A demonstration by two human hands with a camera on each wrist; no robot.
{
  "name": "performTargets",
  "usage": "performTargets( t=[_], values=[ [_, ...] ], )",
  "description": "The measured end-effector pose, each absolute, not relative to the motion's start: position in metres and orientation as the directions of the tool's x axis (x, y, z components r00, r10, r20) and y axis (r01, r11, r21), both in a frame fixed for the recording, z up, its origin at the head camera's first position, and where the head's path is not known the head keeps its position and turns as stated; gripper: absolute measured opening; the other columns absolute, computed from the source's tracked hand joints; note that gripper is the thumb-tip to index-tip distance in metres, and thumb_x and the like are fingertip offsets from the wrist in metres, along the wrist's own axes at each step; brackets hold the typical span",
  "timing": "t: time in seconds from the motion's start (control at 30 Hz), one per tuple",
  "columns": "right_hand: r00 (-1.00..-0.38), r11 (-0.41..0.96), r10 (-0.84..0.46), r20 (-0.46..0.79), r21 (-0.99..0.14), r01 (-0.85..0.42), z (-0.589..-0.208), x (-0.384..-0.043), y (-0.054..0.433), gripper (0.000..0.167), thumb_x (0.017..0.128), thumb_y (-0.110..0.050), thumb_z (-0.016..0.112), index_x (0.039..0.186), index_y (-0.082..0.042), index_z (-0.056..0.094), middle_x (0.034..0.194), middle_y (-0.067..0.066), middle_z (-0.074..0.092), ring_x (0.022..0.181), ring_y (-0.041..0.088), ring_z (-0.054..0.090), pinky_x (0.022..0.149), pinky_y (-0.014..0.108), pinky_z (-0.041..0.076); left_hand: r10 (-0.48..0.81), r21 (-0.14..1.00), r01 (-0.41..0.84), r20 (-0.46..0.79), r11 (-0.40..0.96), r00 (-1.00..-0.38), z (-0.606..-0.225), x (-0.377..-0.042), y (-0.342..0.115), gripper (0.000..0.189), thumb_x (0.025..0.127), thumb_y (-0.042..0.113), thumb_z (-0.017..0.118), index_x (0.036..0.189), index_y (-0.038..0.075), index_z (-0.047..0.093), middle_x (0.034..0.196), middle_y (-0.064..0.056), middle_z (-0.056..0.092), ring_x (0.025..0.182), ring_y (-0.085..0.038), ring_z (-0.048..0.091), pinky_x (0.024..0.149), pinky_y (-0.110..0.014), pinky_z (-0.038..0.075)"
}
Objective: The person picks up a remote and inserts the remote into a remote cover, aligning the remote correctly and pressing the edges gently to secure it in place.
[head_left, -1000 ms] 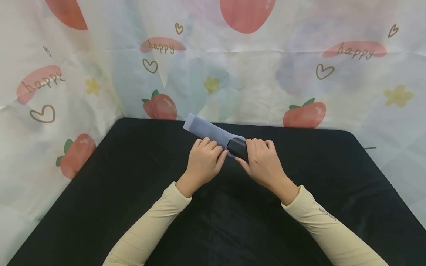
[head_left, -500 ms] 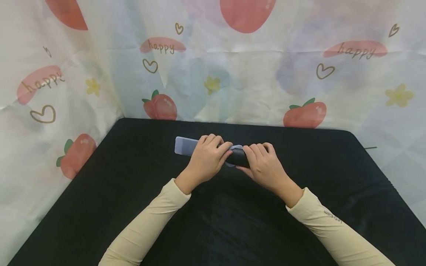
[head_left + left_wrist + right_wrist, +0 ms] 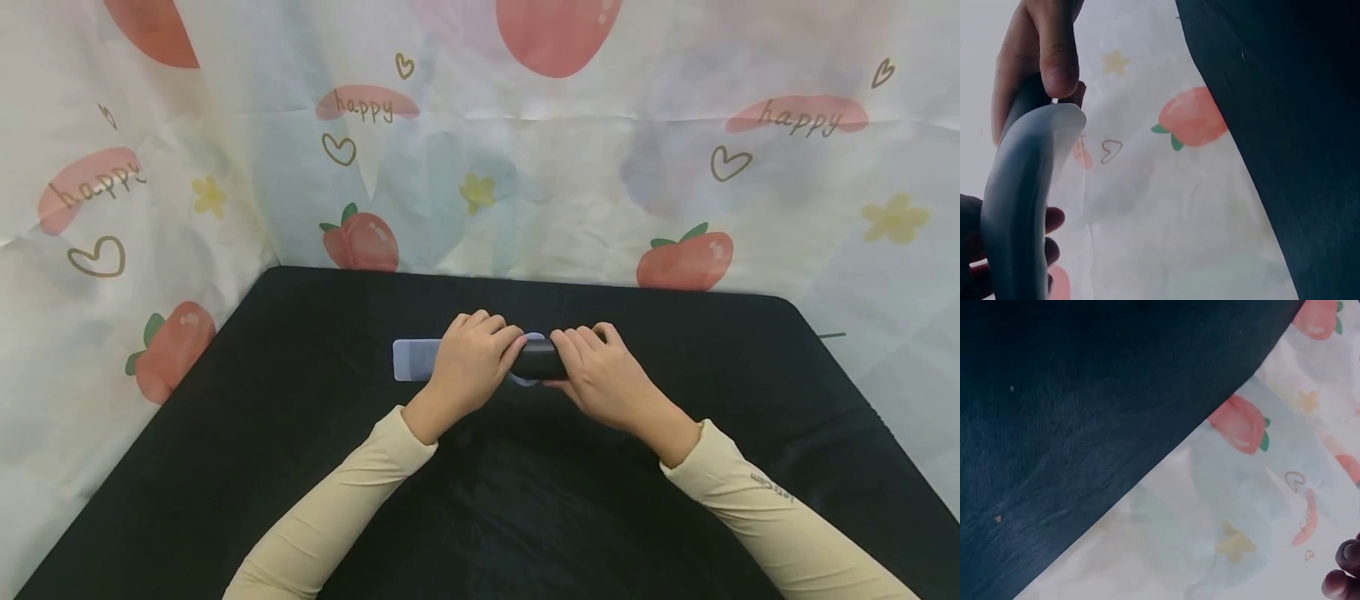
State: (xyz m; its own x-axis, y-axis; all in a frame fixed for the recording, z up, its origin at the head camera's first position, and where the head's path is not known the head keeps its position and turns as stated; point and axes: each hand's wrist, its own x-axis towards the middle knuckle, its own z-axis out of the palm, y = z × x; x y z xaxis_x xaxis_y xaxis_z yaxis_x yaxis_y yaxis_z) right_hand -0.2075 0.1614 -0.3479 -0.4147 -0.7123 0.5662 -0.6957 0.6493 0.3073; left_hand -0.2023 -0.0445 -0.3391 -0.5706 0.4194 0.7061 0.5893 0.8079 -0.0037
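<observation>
In the head view, a long blue-grey case (image 3: 414, 360) lies level across both hands, its flat squared end pointing left. A dark handle-like black part (image 3: 542, 358) shows at its right, with a rounded blue-grey rim around its base. My left hand (image 3: 472, 358) grips the case's middle, hiding much of it. Farther right, my right hand (image 3: 600, 371) grips the black part's outer end. The left wrist view shows the curved, smooth blue-grey side (image 3: 1016, 187), left fingertips (image 3: 1054, 220) and right thumb (image 3: 1059, 75). Only a few fingertips (image 3: 1344, 569) appear in the right wrist view.
Both hands are above a table with a black cover (image 3: 510, 500). A pale curtain (image 3: 570, 167) printed with peaches, hearts and "happy" hangs behind the table and along its left side.
The case has swung from slanting up to the left to lying level, and its left end has come lower. My left hand covers more of it; my right hand has shifted slightly right.
</observation>
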Motion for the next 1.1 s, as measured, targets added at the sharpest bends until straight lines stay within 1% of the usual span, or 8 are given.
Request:
performTargets(
  t=[0.13, 0.27, 0.53, 0.7, 0.87, 0.93, 1.0, 1.1],
  values=[
    [-0.415, 0.626, -0.725, 0.550, 0.274, -0.730, -0.350, -0.208, 0.162, 0.058, 0.074, -0.033, 0.076, 0.109, 0.004, 0.049, 0.088, 0.016, 0.059, 0.081, 0.029, 0.057, 0.075, 0.044, 0.044, 0.448, -0.046, 0.610, 0.723, 0.791, -0.526, -0.337, -0.203, -0.041, 0.015, 0.090, 0.021, 0.061, 0.083, 0.015, 0.072, 0.077, 0.004, 0.068, 0.075, -0.013, 0.058, 0.073, -0.027, 0.046],
    [-0.412, 0.607, -0.733, 0.541, 0.247, -0.755, -0.352, -0.208, 0.162, 0.056, 0.075, -0.031, 0.075, 0.109, 0.004, 0.048, 0.088, 0.016, 0.058, 0.081, 0.029, 0.057, 0.074, 0.042, 0.044, 0.468, -0.057, 0.630, 0.722, 0.774, -0.510, -0.337, -0.203, -0.039, 0.014, 0.090, 0.020, 0.062, 0.082, 0.014, 0.073, 0.077, 0.004, 0.069, 0.076, -0.012, 0.059, 0.075, -0.026, 0.047],
    [-0.395, 0.574, -0.757, 0.520, 0.242, -0.782, -0.352, -0.208, 0.158, 0.054, 0.075, -0.030, 0.074, 0.107, 0.005, 0.048, 0.087, 0.014, 0.056, 0.079, 0.027, 0.054, 0.074, 0.040, 0.044, 0.476, -0.034, 0.636, 0.694, 0.771, -0.540, -0.338, -0.204, -0.036, 0.016, 0.090, 0.020, 0.062, 0.081, 0.013, 0.074, 0.077, 0.004, 0.069, 0.076, -0.012, 0.060, 0.075, -0.025, 0.048],
    [-0.404, 0.578, -0.760, 0.509, 0.247, -0.777, -0.356, -0.207, 0.158, 0.053, 0.075, -0.030, 0.075, 0.105, 0.004, 0.048, 0.084, 0.013, 0.055, 0.078, 0.026, 0.054, 0.072, 0.038, 0.043, 0.480, -0.011, 0.639, 0.669, 0.769, -0.567, -0.344, -0.204, -0.033, 0.017, 0.091, 0.020, 0.061, 0.082, 0.013, 0.074, 0.076, 0.004, 0.069, 0.075, -0.012, 0.059, 0.074, -0.024, 0.048],
    [-0.415, 0.589, -0.761, 0.500, 0.262, -0.764, -0.358, -0.206, 0.158, 0.054, 0.076, -0.032, 0.075, 0.107, 0.004, 0.048, 0.087, 0.014, 0.056, 0.080, 0.027, 0.055, 0.074, 0.040, 0.043, 0.447, 0.063, 0.650, 0.675, 0.758, -0.587, -0.346, -0.203, -0.033, 0.018, 0.090, 0.019, 0.061, 0.079, 0.012, 0.073, 0.075, 0.003, 0.069, 0.074, -0.012, 0.059, 0.072, -0.025, 0.047],
    [-0.412, 0.593, -0.757, 0.507, 0.269, -0.759, -0.357, -0.206, 0.159, 0.051, 0.083, -0.036, 0.067, 0.108, 0.004, 0.049, 0.088, 0.014, 0.057, 0.081, 0.028, 0.056, 0.075, 0.042, 0.043, 0.440, 0.097, 0.661, 0.672, 0.744, -0.595, -0.346, -0.204, -0.034, 0.018, 0.091, 0.019, 0.061, 0.080, 0.012, 0.073, 0.076, 0.003, 0.069, 0.074, -0.013, 0.059, 0.071, -0.025, 0.047],
    [-0.406, 0.598, -0.750, 0.522, 0.273, -0.754, -0.357, -0.206, 0.161, 0.049, 0.093, -0.043, 0.052, 0.108, 0.004, 0.049, 0.088, 0.014, 0.058, 0.081, 0.028, 0.057, 0.075, 0.043, 0.043, 0.453, 0.108, 0.675, 0.663, 0.730, -0.596, -0.345, -0.205, -0.036, 0.017, 0.092, 0.019, 0.059, 0.083, 0.013, 0.074, 0.077, 0.003, 0.069, 0.075, -0.013, 0.059, 0.072, -0.026, 0.047],
    [-0.403, 0.610, -0.732, 0.550, 0.266, -0.746, -0.356, -0.207, 0.165, 0.059, 0.098, -0.050, 0.027, 0.108, 0.003, 0.050, 0.088, 0.015, 0.059, 0.080, 0.028, 0.057, 0.074, 0.043, 0.043, 0.515, 0.033, 0.687, 0.637, 0.726, -0.574, -0.344, -0.207, -0.042, 0.021, 0.093, 0.029, 0.058, 0.095, 0.015, 0.073, 0.085, 0.004, 0.070, 0.081, -0.013, 0.059, 0.079, -0.028, 0.046]
  ],
)
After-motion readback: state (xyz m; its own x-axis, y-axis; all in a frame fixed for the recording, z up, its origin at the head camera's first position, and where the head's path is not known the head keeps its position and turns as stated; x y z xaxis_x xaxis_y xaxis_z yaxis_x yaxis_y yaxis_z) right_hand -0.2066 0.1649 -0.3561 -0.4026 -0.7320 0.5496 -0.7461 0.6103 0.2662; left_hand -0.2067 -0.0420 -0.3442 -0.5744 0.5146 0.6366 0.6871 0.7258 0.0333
